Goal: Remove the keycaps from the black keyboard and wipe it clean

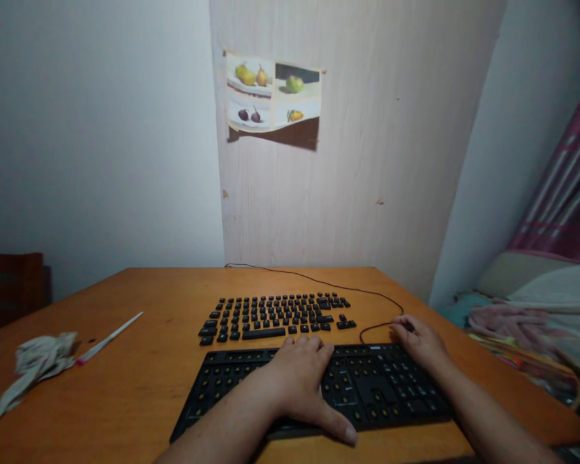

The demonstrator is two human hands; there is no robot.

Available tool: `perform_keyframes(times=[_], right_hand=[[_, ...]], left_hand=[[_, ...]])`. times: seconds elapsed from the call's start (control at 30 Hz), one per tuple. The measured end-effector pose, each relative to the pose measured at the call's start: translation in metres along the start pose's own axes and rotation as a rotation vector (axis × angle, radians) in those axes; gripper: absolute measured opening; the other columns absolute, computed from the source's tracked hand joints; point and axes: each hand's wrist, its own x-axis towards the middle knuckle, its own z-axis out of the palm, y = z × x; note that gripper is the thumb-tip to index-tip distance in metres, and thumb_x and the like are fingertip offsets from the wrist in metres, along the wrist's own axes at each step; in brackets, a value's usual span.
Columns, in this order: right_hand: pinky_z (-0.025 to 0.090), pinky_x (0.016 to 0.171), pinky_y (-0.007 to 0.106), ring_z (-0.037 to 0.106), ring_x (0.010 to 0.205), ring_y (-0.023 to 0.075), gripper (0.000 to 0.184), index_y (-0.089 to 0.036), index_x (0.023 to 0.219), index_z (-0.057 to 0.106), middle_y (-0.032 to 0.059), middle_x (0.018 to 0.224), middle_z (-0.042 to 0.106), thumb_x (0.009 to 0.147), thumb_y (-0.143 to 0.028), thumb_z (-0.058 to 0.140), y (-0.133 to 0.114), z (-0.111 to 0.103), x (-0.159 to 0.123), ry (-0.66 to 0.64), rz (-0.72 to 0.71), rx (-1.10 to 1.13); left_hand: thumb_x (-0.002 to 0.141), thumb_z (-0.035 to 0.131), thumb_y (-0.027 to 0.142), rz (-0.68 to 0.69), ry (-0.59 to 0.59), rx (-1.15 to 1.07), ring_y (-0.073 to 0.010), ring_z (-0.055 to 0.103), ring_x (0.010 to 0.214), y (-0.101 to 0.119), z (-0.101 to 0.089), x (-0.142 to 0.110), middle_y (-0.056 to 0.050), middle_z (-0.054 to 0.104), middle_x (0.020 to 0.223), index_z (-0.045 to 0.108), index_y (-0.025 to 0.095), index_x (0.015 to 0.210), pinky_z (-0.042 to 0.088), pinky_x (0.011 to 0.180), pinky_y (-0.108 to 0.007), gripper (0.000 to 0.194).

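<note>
A person's left hand (pixel 302 380) spreads wide across the middle of a black computer keyboard (pixel 372 390), fingers over its rear edge and thumb reaching toward its front, while the right hand (pixel 423 345) pinches a small dark piece (pixel 408 326) above the keyboard's rear right corner; whether it is a keycap or something else cannot be told from here. The keyboard lies near the front edge of the wooden bench (pixel 149 399), its main section largely without caps, rows of pale yellowish key mounts dotting the black frame. The number pad at right appears to carry its lettered keys.

Just behind, loose keycaps (pixel 270 309) stand in orderly rows echoing the layout, the long space bar (pixel 263 333) at their front and the arrow keys to the right. A thin cable (pixel 314 278) loops past the right hand toward the bench's far edge. A crumpled cloth (pixel 41 361) and a slim white tool with a pink end (pixel 110 338) lie toward the left edge.

The risks, to an onlooker: left fingertips so near the front row could nudge caps out of order, a snagged cable could drag the keyboard into them, and a loose pinch could drop the small piece.
</note>
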Motion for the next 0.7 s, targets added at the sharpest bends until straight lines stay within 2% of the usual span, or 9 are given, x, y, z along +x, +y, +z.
perform_keyframes(times=[0.43,0.7], right_hand=[[0.044,0.057,0.028,0.064,0.063,0.0201,0.03,-0.022,0.089,0.066,0.0005,0.069,0.071,0.076,-0.047,0.056,0.0079,0.0023,0.0012,-0.009,0.031,0.047],[0.046,0.056,0.026,0.065,0.061,0.019,0.028,-0.021,0.089,0.067,0.0008,0.069,0.072,0.074,-0.042,0.056,0.0032,0.0028,0.0004,0.002,0.037,0.096]], left_hand=[[0.049,0.055,0.09,0.0,0.0,-0.029,-0.0388,0.052,0.113,-0.0006,0.0013,-0.0009,-0.014,0.057,0.124,0.051,0.022,0.131,0.038,0.102,-0.053,0.107],[0.051,0.058,0.087,0.008,0.002,-0.052,-0.0394,0.048,0.121,-0.0029,0.002,-0.0016,-0.014,0.053,0.133,0.046,0.023,0.137,0.032,0.108,-0.054,0.108]])
